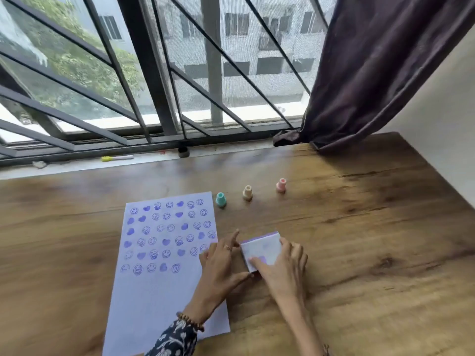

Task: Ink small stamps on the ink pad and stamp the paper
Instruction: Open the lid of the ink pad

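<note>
The ink pad (261, 250) sits on the wooden table (359, 240), just to the right of the paper (164, 286), and both of our hands are on it. It is a small box, and its long side runs from left to right, tipped up a little toward the far right. Its pale lid looks shut, though we cannot be sure.

Our left hand (221, 265) touches the left end of the box. Its fingers are spread, with one finger pointing up and away, so it is not squeezing anything. Our right hand (285, 263) wraps the right side, and one finger (254, 262) lies flat on the lid.

No stamp is in our hands. The teal stamp (220, 199), the cream stamp (247, 192) and the pink stamp (281, 185) stand in a row farther away, well apart from our fingers. The teal one is nearest the paper and our left hand.

We think the box needs to be opened next.
</note>
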`<action>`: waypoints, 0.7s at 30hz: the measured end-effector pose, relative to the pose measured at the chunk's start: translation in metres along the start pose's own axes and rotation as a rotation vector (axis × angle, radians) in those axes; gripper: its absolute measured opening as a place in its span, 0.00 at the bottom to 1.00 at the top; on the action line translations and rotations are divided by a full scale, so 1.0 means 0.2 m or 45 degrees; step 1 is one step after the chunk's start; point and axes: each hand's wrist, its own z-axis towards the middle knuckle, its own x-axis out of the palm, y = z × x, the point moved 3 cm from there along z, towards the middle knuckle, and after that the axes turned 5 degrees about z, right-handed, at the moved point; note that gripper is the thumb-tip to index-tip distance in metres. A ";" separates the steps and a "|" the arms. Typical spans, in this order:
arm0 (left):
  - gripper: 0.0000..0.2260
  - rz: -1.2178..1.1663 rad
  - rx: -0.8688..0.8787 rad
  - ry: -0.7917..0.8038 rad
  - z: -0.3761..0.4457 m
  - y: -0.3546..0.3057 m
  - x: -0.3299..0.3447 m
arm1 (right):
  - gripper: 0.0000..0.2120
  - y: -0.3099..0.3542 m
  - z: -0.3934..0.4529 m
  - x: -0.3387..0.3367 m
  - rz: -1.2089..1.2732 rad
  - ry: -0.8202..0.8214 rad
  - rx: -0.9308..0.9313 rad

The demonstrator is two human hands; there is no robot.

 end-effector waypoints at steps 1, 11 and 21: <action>0.39 -0.047 -0.022 -0.006 -0.02 0.01 0.00 | 0.42 0.01 -0.02 0.02 -0.049 -0.003 -0.014; 0.35 -0.031 -0.064 -0.057 -0.09 0.09 0.02 | 0.47 0.06 -0.10 0.06 -0.377 -0.032 -0.104; 0.30 -0.007 -0.018 -0.036 -0.13 0.10 0.01 | 0.26 -0.02 -0.03 -0.11 0.280 0.403 0.058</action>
